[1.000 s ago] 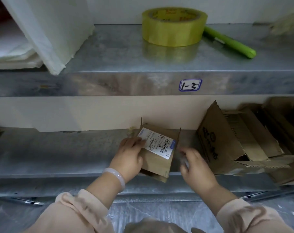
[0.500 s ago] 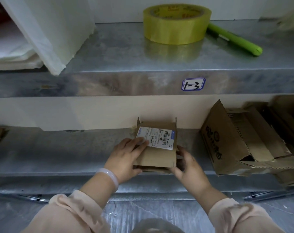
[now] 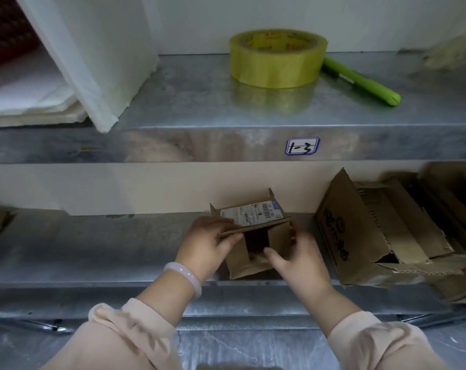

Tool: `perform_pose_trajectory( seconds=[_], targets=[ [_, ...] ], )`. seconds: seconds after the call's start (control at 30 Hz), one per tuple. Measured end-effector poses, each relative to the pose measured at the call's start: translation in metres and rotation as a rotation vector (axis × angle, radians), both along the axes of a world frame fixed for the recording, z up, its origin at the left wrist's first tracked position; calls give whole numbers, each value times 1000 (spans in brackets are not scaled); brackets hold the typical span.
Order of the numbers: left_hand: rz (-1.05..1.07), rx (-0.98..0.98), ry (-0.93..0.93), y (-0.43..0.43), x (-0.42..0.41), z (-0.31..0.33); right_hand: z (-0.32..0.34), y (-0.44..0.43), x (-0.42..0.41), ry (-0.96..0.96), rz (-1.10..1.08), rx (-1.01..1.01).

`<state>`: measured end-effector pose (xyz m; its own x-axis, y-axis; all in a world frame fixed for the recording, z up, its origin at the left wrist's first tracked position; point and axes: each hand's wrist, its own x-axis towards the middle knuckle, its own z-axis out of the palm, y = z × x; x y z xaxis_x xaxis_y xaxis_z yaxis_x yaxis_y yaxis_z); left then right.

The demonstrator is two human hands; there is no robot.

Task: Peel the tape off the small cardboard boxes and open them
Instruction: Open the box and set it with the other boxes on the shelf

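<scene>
Holding a small cardboard box (image 3: 237,263) in both hands, head view, just above the front part of the lower metal shelf (image 3: 93,249); whether it touches the shelf is unclear. Box end faces the camera and is open, with a dark interior showing. The top flap is raised and carries a white shipping label (image 3: 253,213) with barcode.

The left hand (image 3: 205,244) grips the box's left side, thumb on the edge of the labelled flap and fingers curled behind it. A pale bangle (image 3: 185,277) sits on that wrist. The right hand (image 3: 298,260) clamps the right wall: thumb tip at the opening, fingers wrapped on the outer side, slightly blurred. Hands are close together with the box between them. Pink sleeves (image 3: 125,335) show at the bottom.

Larger opened cardboard boxes (image 3: 360,231) are piled at the right of the lower shelf, near the small one but apart.

On the upper metal shelf (image 3: 186,102): a yellowish packing tape roll (image 3: 277,58) lying flat, a green pen-shaped tool (image 3: 360,81) just beside it on the right, and white foam sheets (image 3: 93,62) stacked and leaning at left. A handwritten "1-3" sticker (image 3: 302,146) is on that shelf's front lip.
</scene>
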<state>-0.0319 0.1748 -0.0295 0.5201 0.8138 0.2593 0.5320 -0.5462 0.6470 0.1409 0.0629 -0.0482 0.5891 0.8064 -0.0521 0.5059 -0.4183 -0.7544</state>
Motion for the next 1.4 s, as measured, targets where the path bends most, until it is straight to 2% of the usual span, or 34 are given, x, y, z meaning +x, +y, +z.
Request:
perform_pose_trajectory(
  seconds=[0.13,0.27,0.33,0.5,0.6,0.7,0.8,0.93,1.07,1.17,1.4],
  targets=[
    [-31,17,-33,-7,12,9,7,15,-3,-118,-125,-88],
    [-5,17,-48,-8,18,-1,17,18,6,-131,-87,-195],
    [48,0,-76,-9,21,-8,21,13,8,-91,-39,-172],
    [321,-252,-300,-14,28,-14,22,-3,4,-20,9,-24],
    [405,-325,-260,-13,26,-17,20,-6,4,-19,21,14],
    [384,-426,-283,-9,20,-22,20,-8,4,-34,56,49],
    [253,-446,-345,-8,9,-23,15,-10,9,-12,64,48],
    [53,-346,-141,-10,-13,-29,-4,-18,24,7,103,-59],
    [-114,-215,153,-14,-35,-45,-21,-32,32,-20,262,-179],
    [-174,-146,306,-17,-39,-44,-27,-37,36,-83,367,-195],
    [-153,-14,349,-1,-18,-20,-20,-15,46,-207,452,-103]
  ],
)
